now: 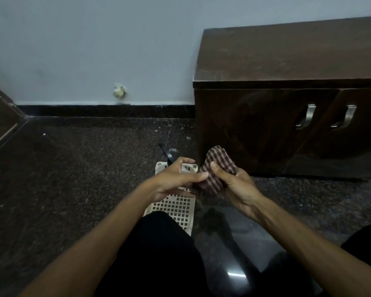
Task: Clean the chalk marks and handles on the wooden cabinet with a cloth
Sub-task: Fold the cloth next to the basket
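— Which step were we on?
— Readying the cloth (217, 170), we judged: our right grip (236, 185) clasped it and our left grip (176, 181) pinched its edge. Next we'd reach for the cabinet (287, 125) at two o'clock and its handles (306, 118).
— Chalk marks?
— Too dim to tell, and the cabinet's right was cut off.

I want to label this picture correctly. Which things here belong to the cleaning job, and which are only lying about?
For the job: checked cloth, held by left hand and right hand; wooden cabinet; two metal handles.
Lying about: cream perforated plastic piece; small dark object behind it; pale wall fitting.
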